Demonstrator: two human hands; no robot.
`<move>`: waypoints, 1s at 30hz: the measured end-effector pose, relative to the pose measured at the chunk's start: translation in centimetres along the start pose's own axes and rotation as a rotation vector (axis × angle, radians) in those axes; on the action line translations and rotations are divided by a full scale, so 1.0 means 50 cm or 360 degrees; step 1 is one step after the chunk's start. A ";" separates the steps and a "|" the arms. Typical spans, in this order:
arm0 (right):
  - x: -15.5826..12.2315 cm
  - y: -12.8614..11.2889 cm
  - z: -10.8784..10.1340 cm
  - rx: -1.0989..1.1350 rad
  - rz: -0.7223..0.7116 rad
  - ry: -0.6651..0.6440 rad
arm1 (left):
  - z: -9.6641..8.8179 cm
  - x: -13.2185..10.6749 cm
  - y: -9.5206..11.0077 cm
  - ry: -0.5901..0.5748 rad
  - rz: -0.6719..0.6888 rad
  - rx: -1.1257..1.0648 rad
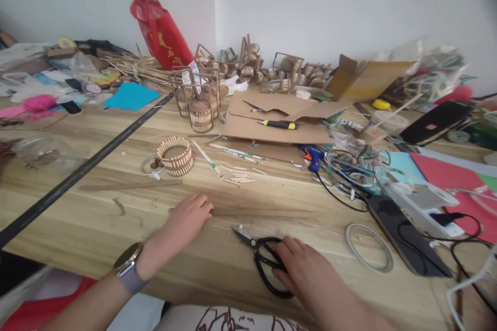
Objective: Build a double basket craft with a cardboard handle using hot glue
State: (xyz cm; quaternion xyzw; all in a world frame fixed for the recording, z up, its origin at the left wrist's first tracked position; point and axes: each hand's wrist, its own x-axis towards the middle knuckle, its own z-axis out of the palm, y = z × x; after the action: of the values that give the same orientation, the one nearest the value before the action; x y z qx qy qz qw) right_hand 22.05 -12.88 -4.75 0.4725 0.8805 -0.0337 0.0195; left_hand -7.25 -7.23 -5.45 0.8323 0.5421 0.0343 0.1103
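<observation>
My left hand rests knuckles-up on the wooden table, its fingers curled together with nothing visible in them; a watch sits on that wrist. My right hand lies over the handles of black scissors near the front edge, with its fingers on the loops. The blades are closed and point left, towards my left hand. A small round basket of wooden sticks stands beyond my left hand, and loose sticks lie to its right.
Cardboard sheets with a yellow-black cutter lie at the centre back, with stick lanterns and a red bag behind. To the right are a blue glue gun, tangled cables, a tape ring, a dark phone and coloured paper.
</observation>
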 end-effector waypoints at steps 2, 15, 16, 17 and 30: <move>-0.004 -0.001 -0.001 -0.0003 0.0034 -0.0008 | -0.010 0.001 -0.004 0.0046 -0.0053 -0.0101; 0.102 0.241 -0.024 0.0040 0.0891 0.0551 | 0.005 0.065 0.034 0.0587 -0.0149 -0.0615; 0.114 0.265 -0.027 0.0011 0.0963 0.0535 | 0.012 0.074 0.036 0.0613 -0.0122 -0.0599; 0.127 0.285 -0.028 -0.0010 0.1019 0.0505 | 0.018 0.080 0.036 0.0635 -0.0099 -0.0578; 0.191 0.325 -0.046 -0.0055 0.1359 0.0262 | 0.054 0.067 0.040 0.0900 0.0066 -0.0519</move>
State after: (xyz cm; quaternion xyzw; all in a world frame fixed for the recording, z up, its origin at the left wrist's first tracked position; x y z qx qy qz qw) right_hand 30.30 4.19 -3.75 0.7950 0.6051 0.0300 -0.0305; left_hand -3.63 -5.35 -7.83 0.7719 0.5217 0.3528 0.0866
